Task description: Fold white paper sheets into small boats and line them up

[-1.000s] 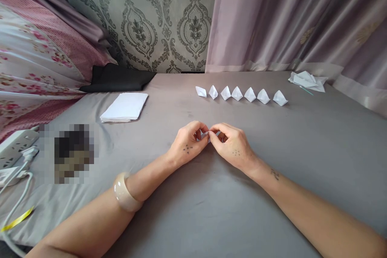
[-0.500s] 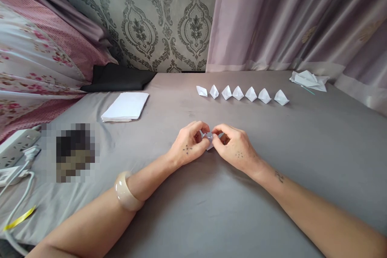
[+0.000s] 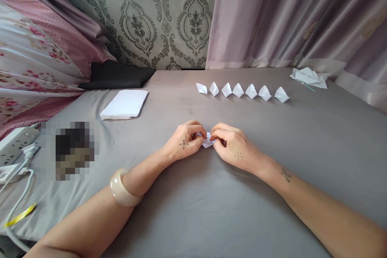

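Note:
A small folded white paper piece [image 3: 207, 142] is pinched between my two hands, just over the grey sheet [image 3: 193, 217]. My left hand [image 3: 188, 140] grips its left side with thumb and fingers. On its right side, my right hand [image 3: 231, 142] holds it the same way. The fingers hide parts of the paper, so its full shape cannot be made out. Beyond my hands, several folded paper boats [image 3: 238, 91] stand in a row.
A stack of white paper [image 3: 124, 105] lies at the left, with black cloth [image 3: 117, 74] behind it. Loose papers [image 3: 310, 77] and a thin teal stick [image 3: 308, 86] are at the far right. Power strips [image 3: 18, 145] with cables and a yellow strip [image 3: 21, 214] sit at the left edge.
My hands have drawn slightly apart, and more of the folded paper between them now shows, looking wider. The camera view has shifted a little.

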The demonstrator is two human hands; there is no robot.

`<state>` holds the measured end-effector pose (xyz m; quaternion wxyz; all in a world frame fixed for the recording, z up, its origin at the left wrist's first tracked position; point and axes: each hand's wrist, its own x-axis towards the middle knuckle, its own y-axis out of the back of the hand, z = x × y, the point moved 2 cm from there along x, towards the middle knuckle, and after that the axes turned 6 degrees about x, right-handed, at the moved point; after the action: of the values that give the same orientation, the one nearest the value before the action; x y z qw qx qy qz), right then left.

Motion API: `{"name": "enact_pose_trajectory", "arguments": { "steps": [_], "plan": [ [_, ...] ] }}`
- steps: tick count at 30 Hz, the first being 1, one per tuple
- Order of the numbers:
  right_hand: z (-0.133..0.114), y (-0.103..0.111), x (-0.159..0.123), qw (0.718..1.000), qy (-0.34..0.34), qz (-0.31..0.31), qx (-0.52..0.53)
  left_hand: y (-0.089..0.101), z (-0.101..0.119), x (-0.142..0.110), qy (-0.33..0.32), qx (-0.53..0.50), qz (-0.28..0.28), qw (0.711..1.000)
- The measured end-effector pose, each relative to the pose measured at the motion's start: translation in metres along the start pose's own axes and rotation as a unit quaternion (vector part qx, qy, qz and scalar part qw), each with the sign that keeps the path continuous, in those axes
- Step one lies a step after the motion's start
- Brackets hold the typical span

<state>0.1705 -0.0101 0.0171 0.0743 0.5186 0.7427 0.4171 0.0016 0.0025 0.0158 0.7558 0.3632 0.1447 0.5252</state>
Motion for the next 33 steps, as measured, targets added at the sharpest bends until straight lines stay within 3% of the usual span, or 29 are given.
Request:
{"name": "enact_pose_trajectory", "arguments": {
  "steps": [12, 20, 28, 33],
  "plan": [
    [-0.008, -0.002, -0.002, 0.991, -0.073, -0.017, -0.108, 0.002, 0.000, -0.001, 0.001, 0.075, -0.023, 0.997],
    [-0.016, -0.009, 0.000, 0.977, -0.083, -0.032, -0.195, -0.003, -0.006, -0.001, -0.004, 0.100, 0.007, 0.995],
    [-0.024, -0.016, 0.005, 0.964, -0.107, -0.041, -0.241, -0.001, -0.002, 0.002, 0.051, 0.125, 0.006, 0.991],
    [-0.024, -0.009, 0.010, 0.964, -0.153, -0.054, -0.213, 0.003, 0.003, 0.000, 0.113, 0.072, -0.014, 0.991]
  ]
}}
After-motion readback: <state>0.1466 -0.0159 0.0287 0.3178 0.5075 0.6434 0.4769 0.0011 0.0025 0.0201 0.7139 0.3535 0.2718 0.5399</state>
